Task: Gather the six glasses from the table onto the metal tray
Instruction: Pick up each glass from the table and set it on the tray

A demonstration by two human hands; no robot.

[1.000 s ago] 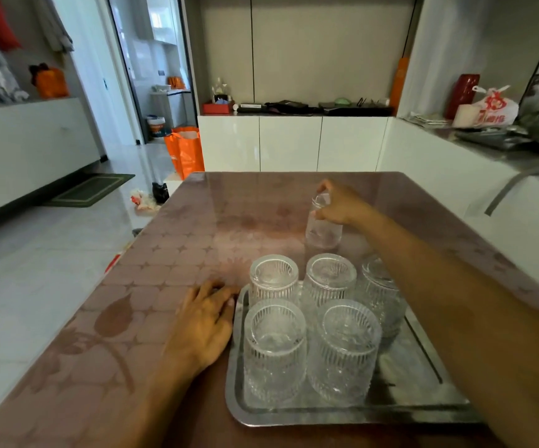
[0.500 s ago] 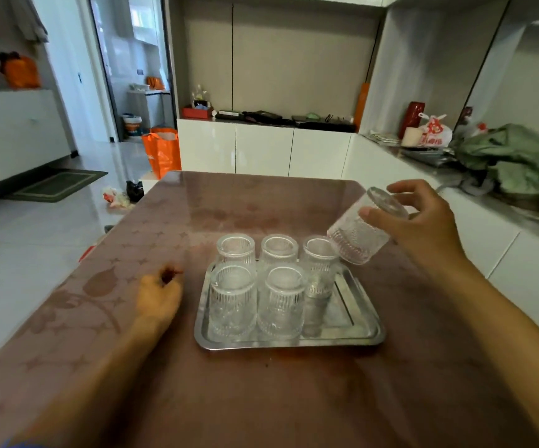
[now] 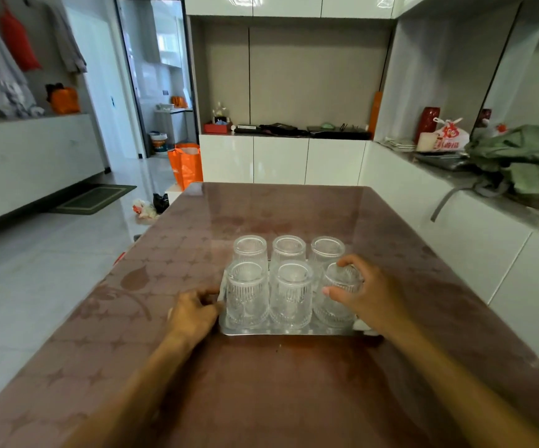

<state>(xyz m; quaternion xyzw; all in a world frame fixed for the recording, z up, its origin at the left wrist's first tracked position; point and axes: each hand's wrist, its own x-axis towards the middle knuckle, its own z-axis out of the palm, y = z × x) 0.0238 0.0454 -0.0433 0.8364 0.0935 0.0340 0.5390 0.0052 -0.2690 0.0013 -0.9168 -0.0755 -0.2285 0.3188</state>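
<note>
Six ribbed clear glasses stand upside down in two rows of three on a metal tray (image 3: 281, 331) near the middle of a brown patterned table (image 3: 294, 383). The right hand (image 3: 370, 294) curls around the sixth glass (image 3: 336, 299) at the near right corner of the tray, thumb at its front and fingers (image 3: 347, 261) over its top, clamped on it. The left hand (image 3: 193, 313) rests on the table against the tray's left edge, fingers bent toward the rim beside the near left glass (image 3: 247, 295); whether it grips the rim cannot be told. An orange bag (image 3: 185, 164) stands on the floor beyond the table, and a green cloth (image 3: 526, 160) lies heaped on the counter at right.
</note>
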